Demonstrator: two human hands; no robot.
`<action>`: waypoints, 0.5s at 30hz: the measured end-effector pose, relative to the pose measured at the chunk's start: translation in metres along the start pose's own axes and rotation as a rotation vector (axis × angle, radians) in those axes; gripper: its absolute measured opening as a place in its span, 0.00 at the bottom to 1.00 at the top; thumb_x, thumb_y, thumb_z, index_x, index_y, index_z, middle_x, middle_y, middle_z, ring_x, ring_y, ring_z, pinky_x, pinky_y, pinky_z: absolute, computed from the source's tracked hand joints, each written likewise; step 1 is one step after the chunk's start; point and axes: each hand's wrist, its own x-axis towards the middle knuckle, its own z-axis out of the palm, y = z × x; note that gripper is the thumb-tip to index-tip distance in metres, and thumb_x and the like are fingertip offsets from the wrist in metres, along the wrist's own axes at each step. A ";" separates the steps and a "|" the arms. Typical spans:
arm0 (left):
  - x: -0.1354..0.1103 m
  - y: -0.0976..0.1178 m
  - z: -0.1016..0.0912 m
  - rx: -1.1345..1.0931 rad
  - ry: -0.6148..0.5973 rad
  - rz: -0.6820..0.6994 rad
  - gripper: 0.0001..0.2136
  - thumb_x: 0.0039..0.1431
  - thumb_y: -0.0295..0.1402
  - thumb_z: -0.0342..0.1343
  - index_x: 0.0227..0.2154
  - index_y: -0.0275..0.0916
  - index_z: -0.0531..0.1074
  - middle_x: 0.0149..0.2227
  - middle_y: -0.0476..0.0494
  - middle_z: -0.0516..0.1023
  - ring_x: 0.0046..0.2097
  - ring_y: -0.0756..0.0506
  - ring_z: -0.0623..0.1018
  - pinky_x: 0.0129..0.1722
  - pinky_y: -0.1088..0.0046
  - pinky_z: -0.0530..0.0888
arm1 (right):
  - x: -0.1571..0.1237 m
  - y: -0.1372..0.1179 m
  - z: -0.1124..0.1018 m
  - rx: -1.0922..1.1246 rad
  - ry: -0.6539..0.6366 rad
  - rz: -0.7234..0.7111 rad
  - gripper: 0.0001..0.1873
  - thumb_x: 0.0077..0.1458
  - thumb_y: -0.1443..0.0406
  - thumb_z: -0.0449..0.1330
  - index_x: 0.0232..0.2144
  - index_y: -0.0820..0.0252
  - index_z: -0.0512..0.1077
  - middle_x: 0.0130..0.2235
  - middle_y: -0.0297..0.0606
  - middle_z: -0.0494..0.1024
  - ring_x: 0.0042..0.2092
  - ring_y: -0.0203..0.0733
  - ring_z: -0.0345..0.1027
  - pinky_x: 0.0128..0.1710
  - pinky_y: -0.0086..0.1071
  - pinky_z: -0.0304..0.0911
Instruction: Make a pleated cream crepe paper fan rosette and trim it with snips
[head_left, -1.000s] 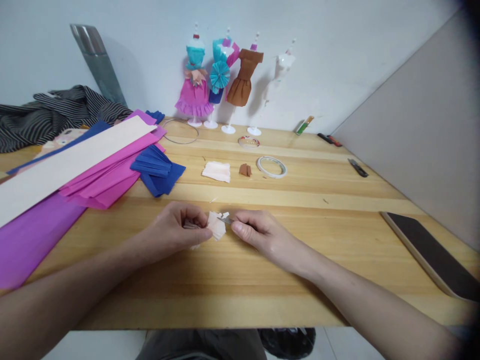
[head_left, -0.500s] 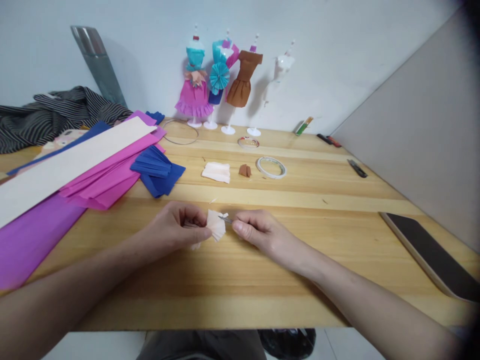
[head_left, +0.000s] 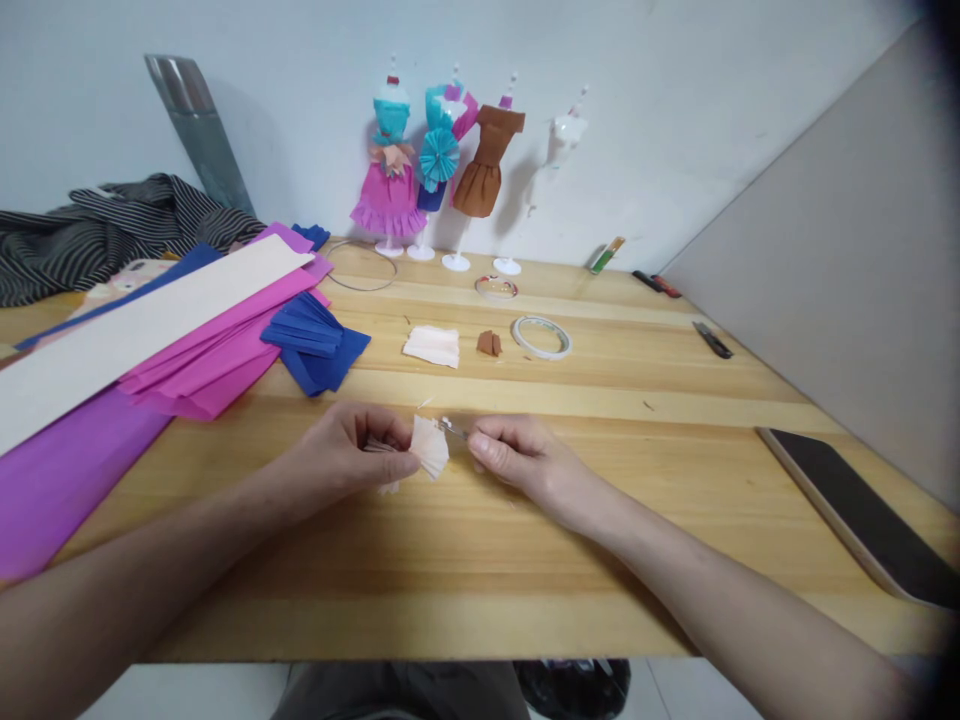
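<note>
My left hand (head_left: 375,445) pinches a small piece of pleated pale peach crepe paper (head_left: 430,448) between thumb and fingers. The paper fans out to the right, and more pleated paper shows below the fingers. My right hand (head_left: 517,455) is closed on slim metal small scissors (head_left: 454,430); their handles are hidden in my fingers. The scissors' tip is at the upper right edge of the paper, with a tiny pale scrap by it. Just beyond my hands lies a thin pale sliver on the table (head_left: 585,590).
Behind lie a pale paper rectangle (head_left: 432,346), brown scraps (head_left: 490,343) and a tape roll (head_left: 541,338). Crepe paper sheets (head_left: 202,375) spread at left. Small dress forms (head_left: 390,170) stand by the wall. A phone (head_left: 855,510) and a cutter (head_left: 712,340) lie at right.
The scissors' tip has moved up slightly along the paper's edge, with a tiny scrap now at it. My left hand keeps its pinch, almost unmoved.
</note>
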 end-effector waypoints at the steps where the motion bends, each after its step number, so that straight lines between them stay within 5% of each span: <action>1: 0.000 -0.001 0.000 -0.001 0.002 0.003 0.06 0.40 0.33 0.63 0.20 0.36 0.73 0.19 0.53 0.70 0.21 0.54 0.67 0.22 0.79 0.62 | 0.000 0.001 -0.001 0.033 0.004 0.018 0.26 0.53 0.44 0.52 0.20 0.60 0.62 0.18 0.26 0.52 0.20 0.30 0.43 0.20 0.29 0.40; 15: 0.000 -0.002 0.001 0.004 0.015 0.010 0.07 0.41 0.33 0.62 0.21 0.35 0.73 0.18 0.53 0.70 0.21 0.54 0.66 0.21 0.79 0.60 | -0.001 0.002 -0.004 0.019 -0.020 -0.007 0.29 0.53 0.43 0.52 0.24 0.63 0.68 0.17 0.26 0.54 0.20 0.30 0.45 0.20 0.28 0.41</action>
